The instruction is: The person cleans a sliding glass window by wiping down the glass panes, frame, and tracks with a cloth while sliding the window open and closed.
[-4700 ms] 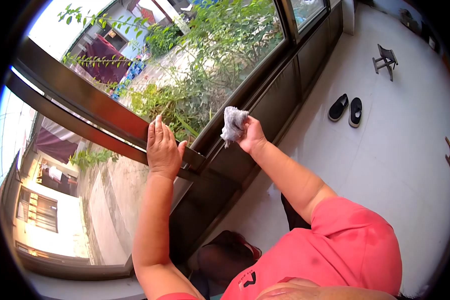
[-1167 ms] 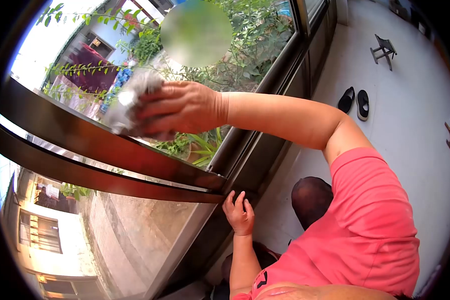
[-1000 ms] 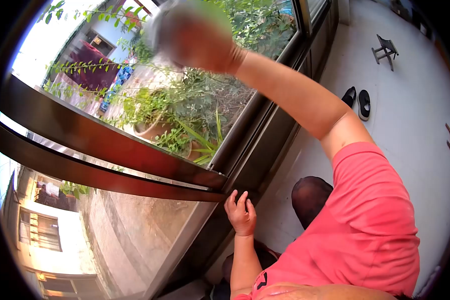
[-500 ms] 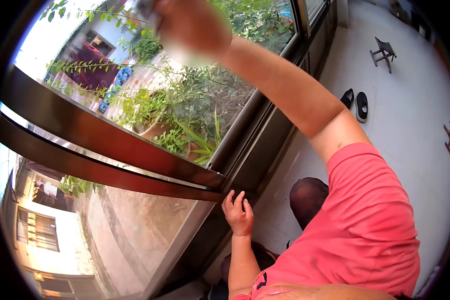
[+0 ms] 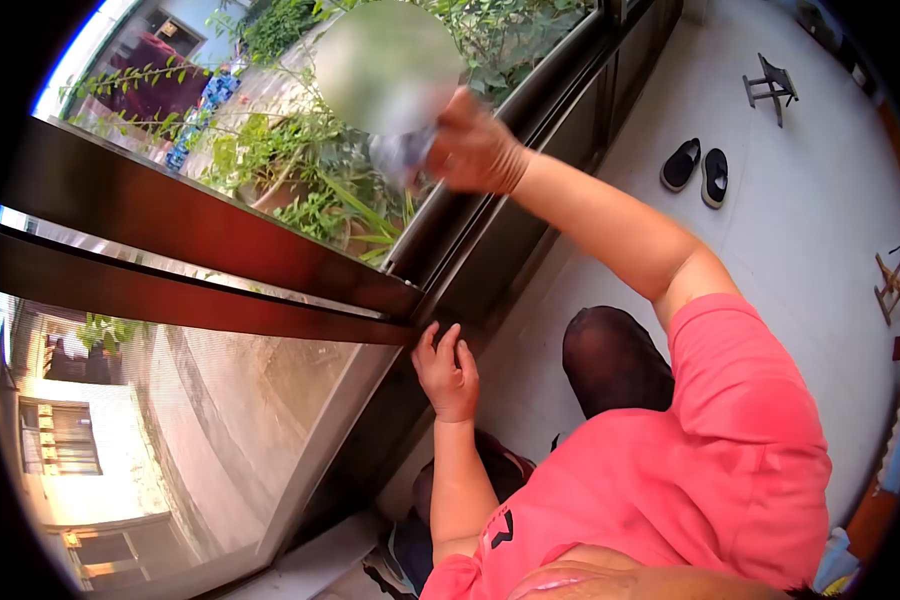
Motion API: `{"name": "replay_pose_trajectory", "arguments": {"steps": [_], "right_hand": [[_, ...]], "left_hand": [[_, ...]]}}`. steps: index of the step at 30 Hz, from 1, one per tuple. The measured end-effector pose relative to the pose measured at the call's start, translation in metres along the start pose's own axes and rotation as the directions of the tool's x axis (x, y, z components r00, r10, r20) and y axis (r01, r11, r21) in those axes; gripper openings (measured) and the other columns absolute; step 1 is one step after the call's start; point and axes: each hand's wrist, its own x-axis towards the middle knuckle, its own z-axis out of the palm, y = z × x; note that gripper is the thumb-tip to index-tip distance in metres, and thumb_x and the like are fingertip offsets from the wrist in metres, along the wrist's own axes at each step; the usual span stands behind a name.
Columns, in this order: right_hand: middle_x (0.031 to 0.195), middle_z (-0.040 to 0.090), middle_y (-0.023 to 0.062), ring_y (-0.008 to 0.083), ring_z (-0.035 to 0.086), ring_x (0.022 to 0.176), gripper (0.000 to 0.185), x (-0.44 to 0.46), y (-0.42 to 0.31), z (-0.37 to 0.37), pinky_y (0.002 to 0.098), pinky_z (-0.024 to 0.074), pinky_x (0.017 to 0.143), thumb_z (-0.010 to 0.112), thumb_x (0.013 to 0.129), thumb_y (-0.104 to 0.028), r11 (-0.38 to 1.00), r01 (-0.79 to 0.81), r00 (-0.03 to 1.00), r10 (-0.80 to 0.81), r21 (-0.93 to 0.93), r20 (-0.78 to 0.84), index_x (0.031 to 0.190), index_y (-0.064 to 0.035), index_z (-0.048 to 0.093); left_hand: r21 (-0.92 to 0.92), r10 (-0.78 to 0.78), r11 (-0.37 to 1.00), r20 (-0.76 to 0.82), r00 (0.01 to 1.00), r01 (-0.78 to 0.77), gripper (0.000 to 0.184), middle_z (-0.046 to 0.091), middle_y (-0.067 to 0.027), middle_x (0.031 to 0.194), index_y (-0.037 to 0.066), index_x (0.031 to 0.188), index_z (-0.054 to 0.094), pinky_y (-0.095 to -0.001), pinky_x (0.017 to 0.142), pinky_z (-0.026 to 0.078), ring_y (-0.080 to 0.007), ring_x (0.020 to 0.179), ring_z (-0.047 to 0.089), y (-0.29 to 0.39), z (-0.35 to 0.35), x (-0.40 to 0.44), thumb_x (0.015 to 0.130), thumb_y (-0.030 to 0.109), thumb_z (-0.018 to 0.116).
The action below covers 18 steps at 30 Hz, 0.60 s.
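Observation:
My right hand (image 5: 475,148) is closed on a crumpled greyish cloth (image 5: 402,155), smeared by motion, at the lower part of the window pane (image 5: 300,130). A blurred round patch hides part of the view just above the cloth. Lower down, my left hand (image 5: 447,372) rests its fingertips by the dark window frame (image 5: 370,322), where the two sash bars meet the sill. Its fingers are slightly apart and nothing shows in them.
Green plants (image 5: 270,160) stand outside behind the glass. A mesh-like panel (image 5: 240,420) fills the lower left. On the pale floor are a pair of black shoes (image 5: 681,165) and a small folding stool (image 5: 770,88). My knee (image 5: 615,365) is bent near the wall.
My right hand has come down from the top of the pane towards the sill with the cloth. My left hand stays by the frame. The whole view has shifted slightly.

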Motion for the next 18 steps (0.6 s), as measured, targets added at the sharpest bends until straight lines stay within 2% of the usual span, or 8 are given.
{"name": "replay_pose_trajectory", "arguments": {"steps": [2, 3, 5, 8, 11, 13, 16, 18], "right_hand": [[0.112, 0.058, 0.0109, 0.0324, 0.054, 0.104, 0.037, -0.024, 0.043, -0.003, 0.0464, 0.0447, 0.094, 0.070, 0.077, -0.012, 0.935, -0.331, 0.937, 0.310, -0.126, -0.160, 0.112, -0.0144, 0.060], [0.109, 0.057, 0.0141, 0.0349, 0.054, 0.102, 0.037, -0.048, 0.065, 0.006, 0.0479, 0.0433, 0.094, 0.069, 0.077, -0.010, 0.812, -0.584, 0.773, 0.556, 0.000, -0.306, 0.112, -0.0109, 0.058], [0.109, 0.055, 0.0168, 0.0368, 0.055, 0.097, 0.042, -0.051, 0.064, 0.011, 0.0430, 0.0476, 0.091, 0.072, 0.076, -0.005, 0.595, -0.803, 0.543, 0.750, 0.027, -0.377, 0.115, -0.0070, 0.055], [0.105, 0.056, 0.0143, 0.0344, 0.054, 0.098, 0.041, -0.023, -0.011, 0.027, 0.0434, 0.0420, 0.092, 0.068, 0.073, -0.003, 0.826, -0.562, 0.790, 0.523, -0.038, -0.319, 0.111, -0.0099, 0.054], [0.106, 0.061, 0.0084, 0.0299, 0.057, 0.107, 0.037, -0.030, -0.095, 0.027, 0.0427, 0.0421, 0.099, 0.076, 0.066, -0.008, 0.907, -0.282, 0.959, 0.271, 0.313, 0.081, 0.101, -0.0179, 0.067], [0.108, 0.061, 0.0090, 0.0296, 0.057, 0.108, 0.035, -0.046, -0.091, 0.033, 0.0416, 0.0431, 0.100, 0.078, 0.065, -0.009, 0.936, -0.253, 0.966, 0.229, 0.247, 0.120, 0.097, -0.0172, 0.069], [0.107, 0.062, 0.0135, 0.0336, 0.057, 0.107, 0.035, -0.065, -0.043, 0.016, 0.0438, 0.0462, 0.095, 0.077, 0.067, -0.015, 0.901, -0.424, 0.905, 0.418, 0.094, 0.080, 0.100, -0.0127, 0.065], [0.101, 0.062, 0.0132, 0.0350, 0.058, 0.098, 0.034, -0.086, -0.014, 0.012, 0.0408, 0.0498, 0.087, 0.075, 0.069, -0.013, 0.720, -0.693, 0.717, 0.693, 0.040, -0.071, 0.100, -0.0092, 0.062]], "left_hand": [[0.011, -0.011, 1.000, -0.001, 1.000, 0.011, 0.028, 0.058, -0.0170, 0.120, 0.006, 0.110, 0.069, -0.0435, 0.095, 0.045, -0.0347, 0.111, 0.055, 0.001, -0.003, -0.002, 0.082, 0.002, 0.068], [0.011, -0.017, 1.000, 0.006, 1.000, 0.017, 0.028, 0.058, -0.0170, 0.120, 0.006, 0.110, 0.069, -0.0435, 0.095, 0.045, -0.0347, 0.111, 0.055, 0.001, -0.005, -0.004, 0.082, 0.002, 0.068], [0.006, 0.002, 1.000, 0.013, 1.000, -0.002, 0.028, 0.059, -0.0170, 0.120, 0.006, 0.110, 0.069, -0.0432, 0.095, 0.045, -0.0345, 0.111, 0.055, 0.002, -0.005, -0.005, 0.082, 0.003, 0.068], [-0.009, 0.016, 1.000, 0.017, 1.000, -0.016, 0.028, 0.059, -0.0171, 0.120, 0.006, 0.110, 0.069, -0.0427, 0.095, 0.045, -0.0345, 0.110, 0.055, 0.003, -0.002, -0.004, 0.082, 0.002, 0.068], [-0.028, 0.015, 1.000, 0.018, 1.000, -0.014, 0.029, 0.059, -0.0187, 0.119, 0.006, 0.109, 0.069, -0.0439, 0.092, 0.047, -0.0362, 0.107, 0.056, 0.004, 0.002, -0.003, 0.080, 0.002, 0.069], [-0.021, 0.009, 1.000, 0.038, 0.999, -0.008, 0.029, 0.059, -0.0187, 0.119, 0.006, 0.109, 0.069, -0.0433, 0.093, 0.047, -0.0360, 0.108, 0.056, 0.006, 0.000, -0.001, 0.081, 0.002, 0.069], [-0.020, 0.009, 1.000, 0.014, 1.000, -0.009, 0.029, 0.059, -0.0185, 0.119, 0.006, 0.109, 0.070, -0.0434, 0.093, 0.047, -0.0360, 0.109, 0.056, 0.007, -0.007, -0.003, 0.081, 0.002, 0.069], [0.004, 0.002, 1.000, -0.002, 1.000, -0.002, 0.027, 0.060, -0.0165, 0.119, 0.006, 0.108, 0.069, -0.0417, 0.094, 0.045, -0.0334, 0.110, 0.056, 0.006, -0.011, -0.003, 0.082, 0.000, 0.068]]}}
